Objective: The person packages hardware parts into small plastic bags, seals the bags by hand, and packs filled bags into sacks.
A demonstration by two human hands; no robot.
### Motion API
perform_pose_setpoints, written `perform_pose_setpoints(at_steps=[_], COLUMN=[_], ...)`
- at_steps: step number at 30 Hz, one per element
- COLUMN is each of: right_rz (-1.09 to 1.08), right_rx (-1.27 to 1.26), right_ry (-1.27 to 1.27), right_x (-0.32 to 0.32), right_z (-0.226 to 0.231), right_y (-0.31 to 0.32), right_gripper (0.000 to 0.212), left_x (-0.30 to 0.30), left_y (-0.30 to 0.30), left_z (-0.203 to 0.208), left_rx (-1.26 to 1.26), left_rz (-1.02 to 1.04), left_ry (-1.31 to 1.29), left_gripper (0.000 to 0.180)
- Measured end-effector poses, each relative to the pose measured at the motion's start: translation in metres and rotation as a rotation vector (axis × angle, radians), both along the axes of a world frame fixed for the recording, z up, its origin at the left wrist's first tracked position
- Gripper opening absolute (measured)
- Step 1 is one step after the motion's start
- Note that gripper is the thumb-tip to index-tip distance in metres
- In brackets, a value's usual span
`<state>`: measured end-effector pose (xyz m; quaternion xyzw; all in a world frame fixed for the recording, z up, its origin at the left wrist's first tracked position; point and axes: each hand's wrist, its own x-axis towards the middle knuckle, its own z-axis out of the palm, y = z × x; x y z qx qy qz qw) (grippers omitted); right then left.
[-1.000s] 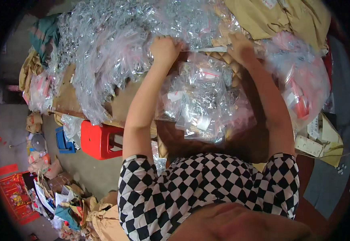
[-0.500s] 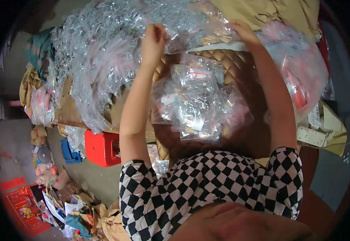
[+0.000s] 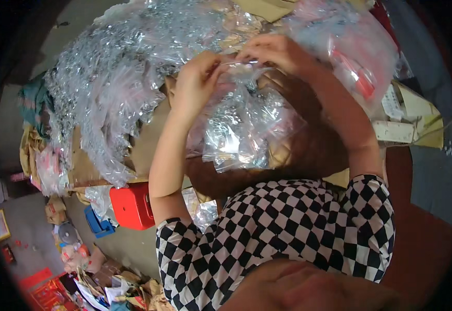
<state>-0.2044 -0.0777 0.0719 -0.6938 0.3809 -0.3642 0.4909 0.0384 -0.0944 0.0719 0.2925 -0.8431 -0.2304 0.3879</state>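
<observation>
Above my lap, my left hand [image 3: 197, 80] and my right hand [image 3: 280, 54] pinch the top edge of a clear plastic bag [image 3: 242, 71] and stretch it between them. What the bag holds is hard to make out. Below it, several small clear zip bags [image 3: 231, 137] with shiny metal pieces lie in a pile on a brown quilted cloth [image 3: 309, 155]. Past my hands spreads a big heap of clear bags [image 3: 117, 67] with small metal parts. Light wooden pegs [image 3: 233, 37] lie just beyond my right hand's fingers.
A large pinkish plastic bag [image 3: 355, 52] with something red inside sits at the right, near an opened carton [image 3: 423, 122]. On the floor at left stand a red stool [image 3: 131, 207] and a blue plastic object [image 3: 99, 223]. Paper and cardboard scraps [image 3: 96, 274] lie at lower left.
My hands have come closer together and toward me from the heap and the pegs. A clear bag is now held between them. The view has shifted slightly.
</observation>
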Motion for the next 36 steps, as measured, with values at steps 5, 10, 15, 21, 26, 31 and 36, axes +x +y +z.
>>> perform_pose_setpoints(at_steps=[5, 10, 15, 21, 26, 31, 36], right_rz=[-0.474, -0.473, -0.591, -0.413, -0.689, -0.833, -0.726], right_rx=[-0.372, -0.404, -0.136, 0.036, 0.013, -0.273, -0.226], right_ry=[0.629, 1.082, 0.121, 0.439, 0.760, 0.424, 0.127], right_x=[-0.097, -0.093, -0.129, -0.167, -0.151, -0.151, -0.084], right_z=[-0.067, -0.136, -0.077, -0.084, -0.109, -0.099, -0.054], right_y=[0.023, 0.040, 0.061, 0.138, 0.167, 0.154, 0.119], right_gripper=[0.026, 0.021, 0.011, 0.025, 0.026, 0.012, 0.014], left_x=[0.030, 0.008, 0.015, 0.034, 0.010, 0.015, 0.011], left_y=[0.019, 0.036, 0.047, 0.062, 0.071, 0.074, 0.063], left_z=[-0.009, 0.005, -0.005, -0.021, -0.015, -0.015, -0.030], left_rx=[-0.006, -0.168, 0.231, 0.292, 0.190, 0.251, 0.543], left_rz=[0.314, 0.304, 0.215, 0.222, 0.217, 0.219, 0.204], left_ry=[-0.086, -0.046, 0.228, 0.186, 0.069, 0.101, 0.253], left_gripper=[0.011, 0.007, 0.009, 0.014, 0.013, 0.011, 0.014])
